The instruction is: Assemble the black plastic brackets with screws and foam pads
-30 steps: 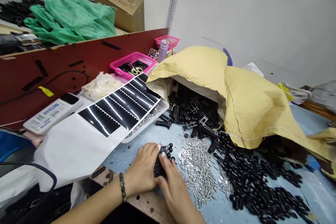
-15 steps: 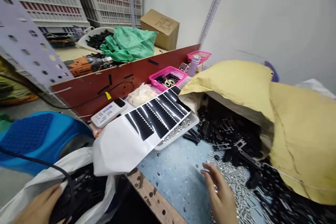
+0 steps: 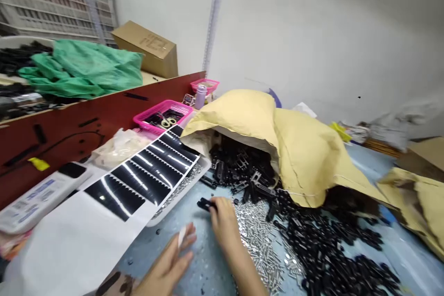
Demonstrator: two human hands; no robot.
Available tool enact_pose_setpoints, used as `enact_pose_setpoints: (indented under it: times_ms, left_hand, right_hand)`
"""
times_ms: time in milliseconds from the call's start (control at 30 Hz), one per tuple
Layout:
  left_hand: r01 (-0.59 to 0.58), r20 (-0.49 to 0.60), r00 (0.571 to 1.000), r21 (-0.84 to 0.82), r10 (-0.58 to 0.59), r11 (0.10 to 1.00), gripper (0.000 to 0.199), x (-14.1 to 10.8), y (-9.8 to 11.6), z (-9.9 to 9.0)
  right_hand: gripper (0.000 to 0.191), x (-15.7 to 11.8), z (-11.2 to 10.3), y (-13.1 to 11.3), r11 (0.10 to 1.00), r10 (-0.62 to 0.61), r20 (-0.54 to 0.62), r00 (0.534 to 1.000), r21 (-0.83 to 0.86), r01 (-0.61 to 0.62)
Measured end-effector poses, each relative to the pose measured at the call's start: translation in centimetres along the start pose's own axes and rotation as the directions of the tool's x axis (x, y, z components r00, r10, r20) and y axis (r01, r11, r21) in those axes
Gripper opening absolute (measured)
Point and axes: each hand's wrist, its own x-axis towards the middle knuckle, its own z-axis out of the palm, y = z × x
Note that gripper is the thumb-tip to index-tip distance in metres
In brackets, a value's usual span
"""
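Left hand open above the bench, fingers spread — white strip against one finger. Right hand closed on a black plastic bracket, just beside silver screws — more black brackets spilling from a yellow sack.

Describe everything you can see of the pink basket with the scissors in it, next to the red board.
The pink basket is a shallow rectangular container of bright plastic, with a pierced or latticed wall. It sits level on the bench, beside the dark red board. Inside lie black parts and a pair of scissors with pale handles. The far end of the white sheet with black strips reaches its front corner, though whether they touch is hard to tell.
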Motion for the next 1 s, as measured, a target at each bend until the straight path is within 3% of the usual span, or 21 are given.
enact_pose_setpoints:
  times_ms: [67, 167, 233, 267, 333, 400, 500, 600, 700, 800, 833, 900, 933, 1000]
  left_hand:
    - [0.185, 0.068, 0.983, -0.344, -0.172, 0.920, 0.057, 3.1, 1.4, 2.8]
    - [0.246, 0.130, 0.969, -0.427, -0.210, 0.870, 0.065, 6.3, 2.7, 4.5]
    - [0.247, 0.130, 0.968, -0.353, -0.214, 0.902, 0.063, 7.5, 2.5, 4.1]
    - [0.252, 0.136, 0.966, -0.312, -0.220, 0.916, 0.062, 7.9, 2.1, 3.8]
    - [0.246, 0.153, 0.965, -0.258, -0.212, 0.934, 0.063, 8.4, 1.1, 3.2]
    - [0.231, 0.140, 0.969, -0.226, -0.203, 0.946, 0.058, 8.5, 0.1, 3.0]
    - [0.252, 0.192, 0.957, -0.176, -0.218, 0.952, 0.041, 8.4, -0.4, 3.7]
    - [0.269, 0.345, 0.912, -0.098, -0.221, 0.958, 0.044, 8.4, 0.3, 4.6]
    - [0.201, 0.445, 0.882, -0.056, -0.156, 0.978, 0.046, 8.4, 1.5, 5.3]
    - [0.139, 0.543, 0.836, -0.057, -0.087, 0.989, 0.041, 8.2, 2.5, 5.9]
    - [0.134, 0.567, 0.820, -0.055, -0.080, 0.989, 0.038, 8.0, 2.8, 6.1]
    - [0.125, 0.592, 0.802, -0.034, -0.081, 0.992, 0.034, 7.4, 3.5, 6.5]
    - [0.110, 0.594, 0.800, -0.011, -0.082, 0.994, 0.032, 7.1, 3.9, 6.7]
    - [0.044, 0.574, 0.817, 0.034, -0.056, 0.998, 0.029, 6.3, 4.7, 6.9]
  right_hand:
    - [0.020, -2.1, -1.0, -0.8, 0.976, 0.020, 0.009, 1.000, 0.217, -0.021]
    - [0.020, -3.4, -3.1, 0.1, 0.940, 0.048, 0.084, 0.995, 0.334, -0.073]
    - [0.019, -3.2, -5.2, 3.1, 0.963, 0.160, -0.011, 0.987, 0.224, -0.153]
    - [0.021, -3.0, -6.6, 5.1, 0.965, 0.243, -0.120, 0.963, 0.129, -0.228]
    - [0.024, -3.0, -9.4, 9.3, 0.902, 0.392, -0.222, 0.893, -0.100, -0.420]
    - [0.021, -3.6, -11.6, 12.4, 0.848, 0.456, -0.244, 0.856, -0.173, -0.502]
    - [0.017, -5.0, -12.8, 14.1, 0.828, 0.483, -0.205, 0.852, -0.210, -0.520]
    - [0.017, -5.7, -12.1, 13.8, 0.832, 0.483, -0.194, 0.854, -0.203, -0.517]
    - [0.016, -6.0, -11.6, 13.1, 0.852, 0.473, -0.198, 0.859, -0.148, -0.503]
    - [0.025, -6.5, -11.2, 11.1, 0.864, 0.502, -0.163, 0.849, 0.133, -0.485]
    - [0.031, -6.7, -10.9, 10.0, 0.823, 0.529, -0.117, 0.841, 0.312, -0.474]
    - [0.040, -7.0, -10.0, 7.4, 0.617, 0.556, 0.026, 0.831, 0.657, -0.433]
    - [0.040, -7.0, -9.5, 6.1, 0.512, 0.545, 0.089, 0.833, 0.752, -0.416]
    - [0.033, -7.0, -8.5, 3.7, 0.405, 0.516, 0.148, 0.844, 0.826, -0.392]
